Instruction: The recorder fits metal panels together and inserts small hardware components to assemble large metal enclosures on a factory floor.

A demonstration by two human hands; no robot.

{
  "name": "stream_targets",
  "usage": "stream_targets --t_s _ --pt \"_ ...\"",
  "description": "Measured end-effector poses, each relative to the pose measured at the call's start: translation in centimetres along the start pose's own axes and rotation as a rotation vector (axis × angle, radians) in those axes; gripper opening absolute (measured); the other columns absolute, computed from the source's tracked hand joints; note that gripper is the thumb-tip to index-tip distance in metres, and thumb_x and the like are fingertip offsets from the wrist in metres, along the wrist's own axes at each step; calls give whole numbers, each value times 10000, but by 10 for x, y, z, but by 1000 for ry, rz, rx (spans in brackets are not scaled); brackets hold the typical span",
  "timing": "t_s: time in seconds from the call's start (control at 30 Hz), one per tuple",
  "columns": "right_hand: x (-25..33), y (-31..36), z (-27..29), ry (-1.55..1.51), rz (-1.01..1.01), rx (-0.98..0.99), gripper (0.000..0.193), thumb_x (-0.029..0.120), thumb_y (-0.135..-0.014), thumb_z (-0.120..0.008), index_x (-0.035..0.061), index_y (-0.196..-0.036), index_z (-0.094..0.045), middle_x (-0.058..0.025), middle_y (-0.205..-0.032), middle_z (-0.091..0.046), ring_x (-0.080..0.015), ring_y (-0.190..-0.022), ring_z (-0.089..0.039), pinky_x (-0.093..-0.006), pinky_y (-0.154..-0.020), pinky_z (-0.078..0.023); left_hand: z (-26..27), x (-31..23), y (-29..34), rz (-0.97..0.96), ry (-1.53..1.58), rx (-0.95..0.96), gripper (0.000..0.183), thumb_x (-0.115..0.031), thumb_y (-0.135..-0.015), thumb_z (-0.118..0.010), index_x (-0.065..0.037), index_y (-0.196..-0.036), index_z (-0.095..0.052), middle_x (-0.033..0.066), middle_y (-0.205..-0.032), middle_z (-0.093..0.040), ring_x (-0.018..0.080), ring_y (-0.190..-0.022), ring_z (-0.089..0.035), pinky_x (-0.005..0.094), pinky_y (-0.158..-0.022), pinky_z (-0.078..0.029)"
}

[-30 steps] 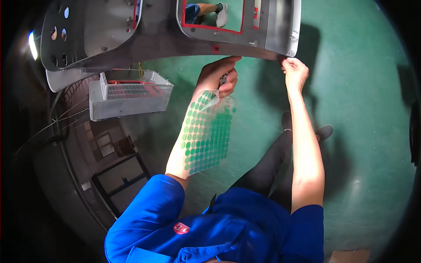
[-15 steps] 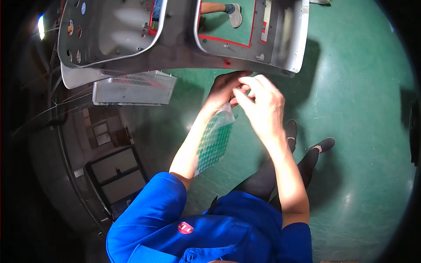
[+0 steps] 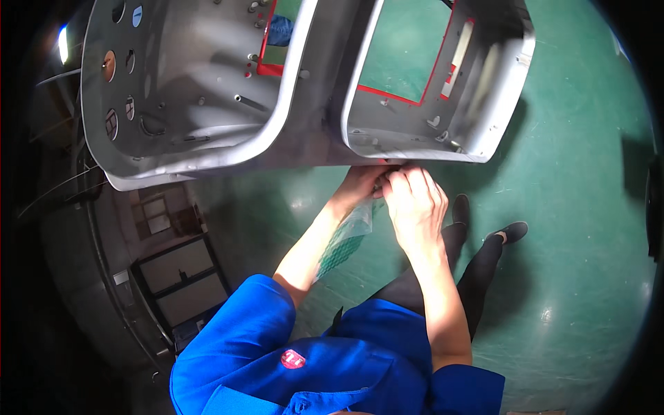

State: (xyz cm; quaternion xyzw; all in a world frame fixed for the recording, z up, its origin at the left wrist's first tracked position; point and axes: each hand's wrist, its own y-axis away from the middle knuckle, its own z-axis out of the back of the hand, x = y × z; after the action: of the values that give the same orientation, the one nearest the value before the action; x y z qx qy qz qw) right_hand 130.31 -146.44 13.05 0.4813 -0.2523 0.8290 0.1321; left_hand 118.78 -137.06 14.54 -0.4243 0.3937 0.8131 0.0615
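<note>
Sheeting (image 3: 342,249), clear with green dots, hangs at a slant beside the left forearm, its dots crowded and its upper end lost near the wrist. Above it the curled left hand (image 3: 361,182) and the right hand (image 3: 416,200), its fingertips drawn closely together, meet just beneath the lower edge of the grey housing (image 3: 325,124), whose top is cut off, and whatever lies between their overlapping fingers cannot be told. A second ago the hands were well apart, the right at the housing's corner, and a grey bin now out of sight showed below.
</note>
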Motion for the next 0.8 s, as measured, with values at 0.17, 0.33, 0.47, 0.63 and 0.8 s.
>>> stream_targets --t_s 0.17,0.33,0.47,0.63,0.8 --pt "-1 -4 -2 27 42 34 174 116 -701 -616 63 -855 -554 -59 -856 -542 -213 -743 -576 -344 -624 -482 2 7 -7 206 297 -24 100 -136 -900 -550 -42 -880 -578 1 -634 -500 63 -519 -447 223 -433 -322" --pt "3 0 -3 203 -22 148 181 105 -701 -597 49 -871 -570 -60 -869 -548 -198 -757 -587 -331 -610 -488 -2 7 -7 220 359 39 116 -168 -915 -544 -59 -888 -571 -18 -645 -495 44 -494 -410 199 -428 -299" --pt "-3 0 -2 98 -15 101 124 113 -734 -605 61 -844 -582 -48 -818 -542 -190 -711 -583 -329 -589 -479 12 38 -14 237 323 100 168 -123 -916 -544 -37 -1060 -555 12 -909 -567 66 -768 -506 225 -629 -428" --pt "2 -1 11 -148 -112 42 146 28 -692 -675 80 -790 -579 -46 -750 -581 -195 -592 -587 -286 -540 -477 11 36 -10 156 420 132 138 -178 -911 -515 -54 -884 -571 17 -802 -565 79 -679 -501 239 -541 -399" --pt "-8 -32 43 -784 -677 -130 100 -40 -710 -653 9 -783 -604 -51 -719 -644 -53 -603 -589 -215 -520 -457 18 14 -23 -28 78 452 347 -341 -876 -432 -99 -628 -440 -29 -531 -401 53 -498 -359 233 -471 -246"
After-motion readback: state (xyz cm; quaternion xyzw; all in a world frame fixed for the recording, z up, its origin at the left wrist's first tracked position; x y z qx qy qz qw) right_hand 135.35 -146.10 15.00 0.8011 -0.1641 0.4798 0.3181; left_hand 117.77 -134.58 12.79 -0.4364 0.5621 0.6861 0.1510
